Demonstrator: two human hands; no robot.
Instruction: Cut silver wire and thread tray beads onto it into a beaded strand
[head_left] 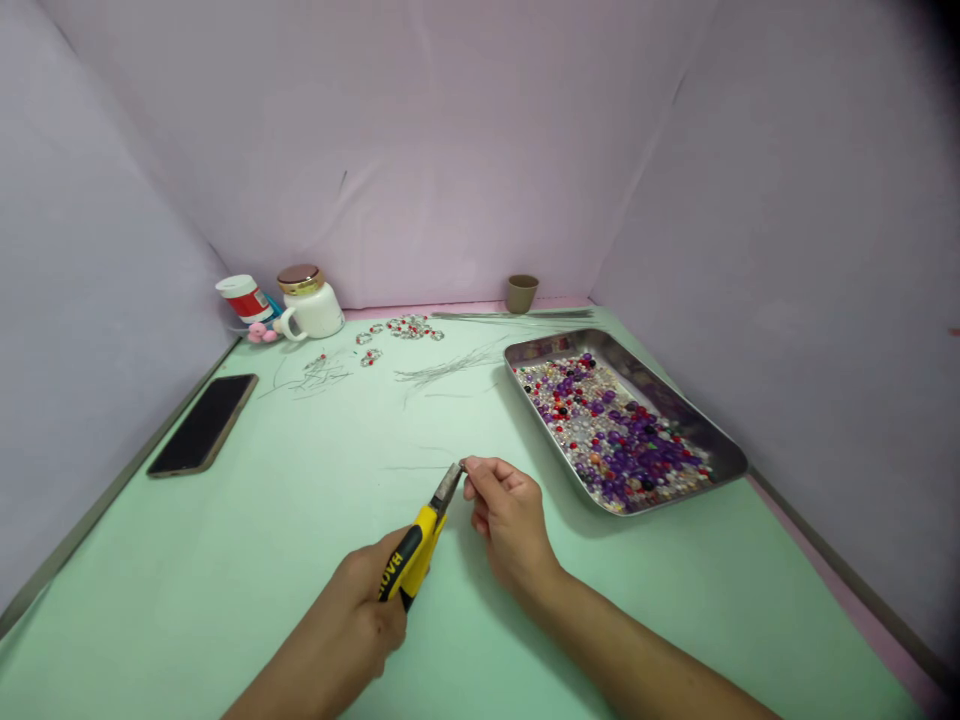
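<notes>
Pale lilac walls (450, 150) are enclosing a light green bench (300, 560) on three sides. Near the middle of the bench, both hands are working close together. Left hand (364, 605) is wrapping its fingers around the yellow-and-black handles of a pair of pliers (421, 545), whose narrow metal nose is pointing up and to the right; its jaws are looking nearly together. Right hand (517, 520) is pinching a tiny piece (463, 464) between thumb and index finger, right at the pliers' tip, with its other fingers curling inward; the piece is showing too small to identify, and I cannot tell whether the jaws are gripping it. Thin loose wires (412, 467) are lying just beyond the tip. To the right, a metal tray (716, 445) is holding many beads (630, 440), mostly purple, pearly white and red. Farther back, a sheaf of cut wires (442, 370) is resting near some red-dotted beaded rings (411, 327), and a small brownish cup (522, 294) is standing by the rear wall. On the left, a dark-screened phone (204, 425) is lying flat, while a white mug (319, 312) is standing behind it, beside a red-and-white tub (244, 298).
</notes>
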